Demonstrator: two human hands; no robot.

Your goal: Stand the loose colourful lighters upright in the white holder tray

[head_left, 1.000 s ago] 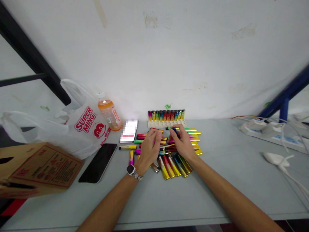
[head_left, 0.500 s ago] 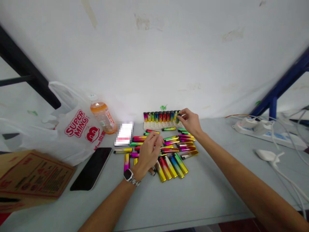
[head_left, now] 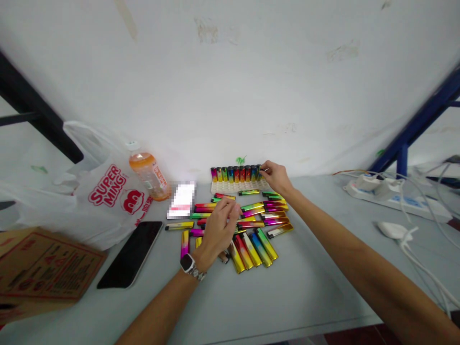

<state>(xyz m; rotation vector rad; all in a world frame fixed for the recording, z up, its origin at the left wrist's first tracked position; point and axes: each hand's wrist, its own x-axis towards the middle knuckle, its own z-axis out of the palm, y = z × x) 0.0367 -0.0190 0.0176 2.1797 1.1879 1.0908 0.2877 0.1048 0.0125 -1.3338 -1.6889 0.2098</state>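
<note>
My right hand [head_left: 276, 176] is closed in a pinch on a lighter [head_left: 259, 173] at the right end of an upright row. Its fingers partly cover that lighter. The other shiny, multicoloured lighters [head_left: 236, 174] in the row stand side by side in a pale, pitted holder [head_left: 230, 187] by the wall. Low over many loose lighters [head_left: 251, 248] lying on the table, my left hand [head_left: 221, 225] has curled fingers. What those fingers hold, if anything, is hidden. A watch [head_left: 187, 263] is on my left wrist.
On the left are a cardboard box [head_left: 46, 268], a white plastic bag [head_left: 97, 211], an orange drink bottle [head_left: 149, 172], a black phone [head_left: 131, 254] and a blurred white card [head_left: 181, 200]. A power strip [head_left: 398, 195] with white cables lies at the right.
My right hand has shifted slightly left along the upright row, its fingers now nearer the neighbouring lighters. The left hand stays over the loose lighters. The whole view has shifted a little.
</note>
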